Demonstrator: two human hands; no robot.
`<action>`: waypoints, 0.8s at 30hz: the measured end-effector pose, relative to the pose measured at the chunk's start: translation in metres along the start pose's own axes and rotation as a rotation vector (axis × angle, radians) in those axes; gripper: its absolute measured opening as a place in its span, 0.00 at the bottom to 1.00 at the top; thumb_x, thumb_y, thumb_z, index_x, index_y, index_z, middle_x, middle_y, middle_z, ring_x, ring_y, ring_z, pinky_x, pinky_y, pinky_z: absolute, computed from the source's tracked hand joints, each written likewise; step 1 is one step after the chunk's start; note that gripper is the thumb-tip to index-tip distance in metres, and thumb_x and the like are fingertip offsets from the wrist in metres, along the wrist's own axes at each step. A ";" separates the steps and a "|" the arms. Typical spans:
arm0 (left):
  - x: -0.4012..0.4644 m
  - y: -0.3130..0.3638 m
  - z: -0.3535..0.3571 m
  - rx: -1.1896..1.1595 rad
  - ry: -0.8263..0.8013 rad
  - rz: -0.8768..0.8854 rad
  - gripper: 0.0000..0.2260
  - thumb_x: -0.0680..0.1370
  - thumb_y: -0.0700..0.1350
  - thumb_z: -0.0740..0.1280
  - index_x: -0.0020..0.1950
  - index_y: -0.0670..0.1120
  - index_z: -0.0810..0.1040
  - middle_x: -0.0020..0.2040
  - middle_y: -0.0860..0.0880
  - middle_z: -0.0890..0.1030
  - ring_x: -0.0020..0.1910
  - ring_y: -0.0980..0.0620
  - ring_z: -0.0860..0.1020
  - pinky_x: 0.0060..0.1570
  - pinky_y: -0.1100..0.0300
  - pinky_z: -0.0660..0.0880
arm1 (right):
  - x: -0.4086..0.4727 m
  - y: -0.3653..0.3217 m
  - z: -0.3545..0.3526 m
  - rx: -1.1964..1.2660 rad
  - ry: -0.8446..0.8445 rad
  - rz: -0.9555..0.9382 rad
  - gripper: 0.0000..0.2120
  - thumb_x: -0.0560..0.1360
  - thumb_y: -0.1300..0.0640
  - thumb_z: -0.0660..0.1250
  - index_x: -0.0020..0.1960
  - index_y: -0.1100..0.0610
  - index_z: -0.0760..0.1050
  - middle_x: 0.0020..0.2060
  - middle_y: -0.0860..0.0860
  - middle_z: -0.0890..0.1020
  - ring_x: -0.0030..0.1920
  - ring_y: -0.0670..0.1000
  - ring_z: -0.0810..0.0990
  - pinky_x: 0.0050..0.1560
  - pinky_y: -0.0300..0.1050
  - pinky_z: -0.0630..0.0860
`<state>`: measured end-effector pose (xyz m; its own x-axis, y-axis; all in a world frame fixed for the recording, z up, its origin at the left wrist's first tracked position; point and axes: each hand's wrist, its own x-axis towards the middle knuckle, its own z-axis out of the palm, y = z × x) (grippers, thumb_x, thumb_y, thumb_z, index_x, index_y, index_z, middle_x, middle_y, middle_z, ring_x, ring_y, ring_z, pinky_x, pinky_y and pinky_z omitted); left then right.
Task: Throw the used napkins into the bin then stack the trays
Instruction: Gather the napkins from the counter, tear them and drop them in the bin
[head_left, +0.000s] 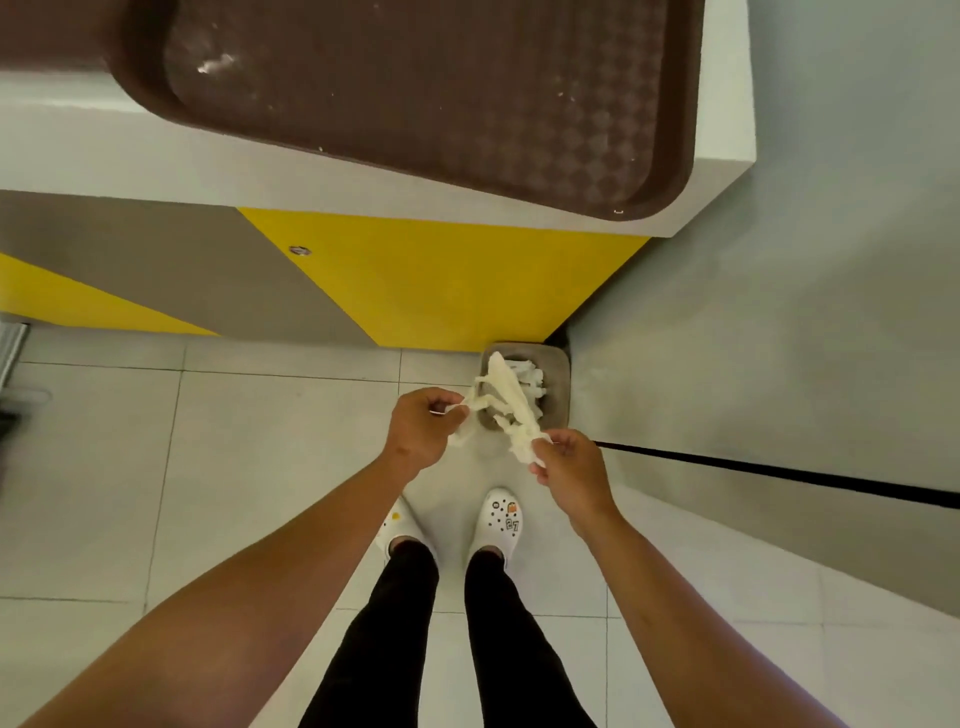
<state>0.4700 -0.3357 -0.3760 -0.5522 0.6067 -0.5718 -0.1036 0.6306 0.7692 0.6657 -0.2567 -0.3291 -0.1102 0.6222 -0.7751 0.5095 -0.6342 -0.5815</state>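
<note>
A crumpled white napkin hangs between my two hands, above a small grey bin on the floor. My left hand pinches its left end. My right hand pinches its lower right end. More white napkins lie inside the bin. A brown tray lies on the white counter above, its near right corner reaching the counter's edge. The edge of a second brown tray shows at the top left.
The bin stands in the corner between the yellow and grey counter front and a grey wall on the right. My feet in white clogs stand on the pale tiled floor just behind the bin.
</note>
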 end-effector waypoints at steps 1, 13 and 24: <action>0.009 -0.008 0.008 0.007 0.000 0.005 0.07 0.74 0.39 0.75 0.41 0.50 0.82 0.36 0.47 0.80 0.32 0.50 0.78 0.41 0.55 0.77 | 0.011 0.006 0.002 0.019 0.019 0.022 0.05 0.76 0.61 0.69 0.52 0.57 0.78 0.46 0.54 0.85 0.37 0.47 0.83 0.37 0.39 0.79; 0.096 -0.054 0.096 -0.038 -0.076 -0.054 0.04 0.75 0.39 0.74 0.43 0.48 0.83 0.35 0.48 0.79 0.36 0.50 0.77 0.42 0.56 0.76 | 0.126 0.050 0.007 0.217 0.156 0.203 0.05 0.78 0.63 0.65 0.46 0.57 0.78 0.42 0.56 0.81 0.37 0.50 0.80 0.39 0.43 0.78; 0.137 -0.069 0.121 -0.015 -0.174 -0.118 0.10 0.76 0.42 0.74 0.56 0.46 0.83 0.55 0.44 0.84 0.58 0.47 0.81 0.64 0.48 0.76 | 0.167 0.048 0.019 0.293 0.187 0.192 0.06 0.81 0.55 0.66 0.48 0.56 0.78 0.38 0.52 0.78 0.45 0.56 0.81 0.48 0.51 0.79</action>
<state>0.5019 -0.2373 -0.5415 -0.3847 0.6043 -0.6977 -0.1722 0.6956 0.6974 0.6556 -0.1920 -0.4912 0.1348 0.5354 -0.8337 0.2373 -0.8344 -0.4975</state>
